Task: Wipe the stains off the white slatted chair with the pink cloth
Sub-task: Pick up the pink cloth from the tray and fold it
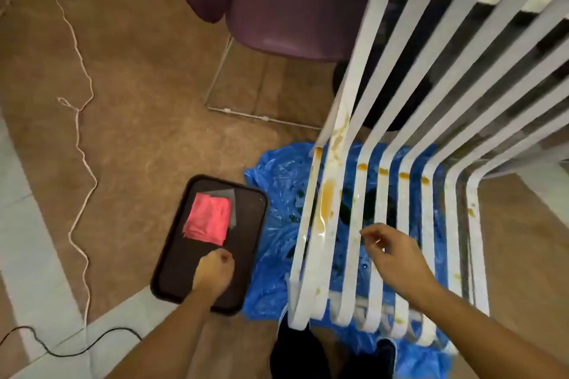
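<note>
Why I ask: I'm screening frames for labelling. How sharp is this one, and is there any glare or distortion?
Head view: motion blur smears the backrest of the white slatted chair at upper right; the pink cloth and dark tray are soft but readable; a pale reflection overlaps the cloth's upper-right corner; wide-angle stretch shows toward the frame edges.

We saw a white slatted chair point(354, 71) standing over a blue plastic sheet point(274, 224) on the floor. Orange-yellow stains point(326, 203) smeared its left seat slats, with smaller spots dotted across the bend. To its left, a pink cloth point(207, 220) lay folded square and flat on a dark tray point(172, 271).
</note>
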A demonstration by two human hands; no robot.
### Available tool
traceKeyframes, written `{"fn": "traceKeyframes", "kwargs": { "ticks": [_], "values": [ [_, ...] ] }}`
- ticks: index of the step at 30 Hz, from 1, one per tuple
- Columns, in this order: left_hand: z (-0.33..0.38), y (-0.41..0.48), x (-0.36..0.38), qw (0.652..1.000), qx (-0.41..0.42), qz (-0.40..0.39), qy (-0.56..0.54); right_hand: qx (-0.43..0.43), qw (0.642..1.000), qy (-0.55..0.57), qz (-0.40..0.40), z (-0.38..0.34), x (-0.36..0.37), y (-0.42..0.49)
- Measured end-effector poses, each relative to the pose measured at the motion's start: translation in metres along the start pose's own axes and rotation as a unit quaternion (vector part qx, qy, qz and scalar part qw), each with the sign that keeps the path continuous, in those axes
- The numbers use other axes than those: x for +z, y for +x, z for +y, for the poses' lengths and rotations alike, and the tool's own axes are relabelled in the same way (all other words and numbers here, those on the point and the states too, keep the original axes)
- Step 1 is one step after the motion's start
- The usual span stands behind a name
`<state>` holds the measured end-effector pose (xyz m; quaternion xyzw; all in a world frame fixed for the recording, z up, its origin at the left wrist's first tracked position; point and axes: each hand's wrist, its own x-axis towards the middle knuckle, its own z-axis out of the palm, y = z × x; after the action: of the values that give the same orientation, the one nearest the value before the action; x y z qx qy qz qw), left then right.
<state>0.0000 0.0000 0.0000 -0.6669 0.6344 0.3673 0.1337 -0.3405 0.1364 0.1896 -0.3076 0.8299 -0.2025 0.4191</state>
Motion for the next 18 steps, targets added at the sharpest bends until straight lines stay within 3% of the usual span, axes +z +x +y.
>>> {"fn": "traceKeyframes", "kwargs": {
  "ticks": [4,10,13,18],
  "values": [
    [0.005,0.057,0.025,0.999,-0.003,0.028,0.026,-0.019,0.997,-0.053,-0.050,0.035,0.030,0.041],
    [-0.026,0.136,0.060,0.994,-0.047,0.056,0.079,-0.028,0.998,-0.039,-0.045,0.068,0.060,0.078],
    [-0.036,0.145,0.076,0.992,-0.080,0.030,0.096,-0.027,0.998,-0.039,-0.042,0.079,0.067,0.084],
    [-0.039,0.150,0.079,0.987,-0.091,0.055,0.124,-0.041,0.994,-0.091,-0.050,0.075,0.071,0.092]
  ]
}}
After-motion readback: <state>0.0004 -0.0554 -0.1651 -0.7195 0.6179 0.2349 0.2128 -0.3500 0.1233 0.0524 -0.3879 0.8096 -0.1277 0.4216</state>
